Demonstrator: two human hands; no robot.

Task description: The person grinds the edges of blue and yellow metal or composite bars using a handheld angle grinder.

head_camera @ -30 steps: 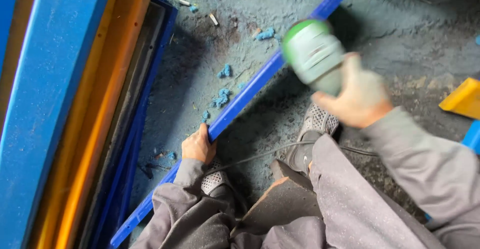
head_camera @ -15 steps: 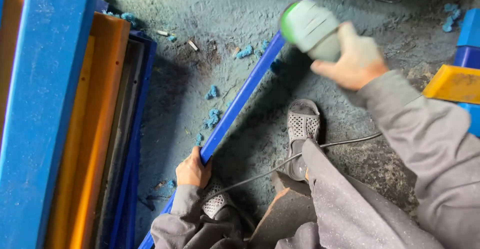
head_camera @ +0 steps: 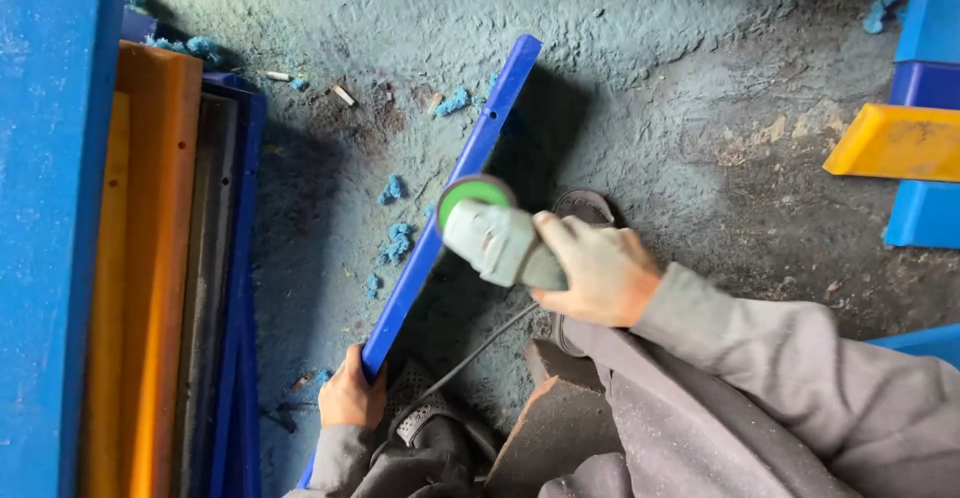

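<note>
A long blue plastic strip (head_camera: 478, 143) stands on edge on the dusty floor, running from bottom left to upper middle. My left hand (head_camera: 350, 398) grips its lower end. My right hand (head_camera: 592, 270) holds a grey angle grinder (head_camera: 495, 238) whose green disc (head_camera: 474, 194) sits against the strip's edge near its middle. The grinder's black cable (head_camera: 470, 350) trails down toward my legs. My grey sleeves and trousers fill the bottom right.
Blue and orange plastic boards (head_camera: 150, 258) are stacked along the left. More blue and yellow pieces (head_camera: 900, 143) lie at the right edge. Blue shavings (head_camera: 398, 240) scatter on the floor left of the strip. My shoe (head_camera: 585, 206) shows behind the grinder.
The grinder has come down the strip from its far end toward the middle. My left hand keeps hold of the lower end. The camera view has shifted.
</note>
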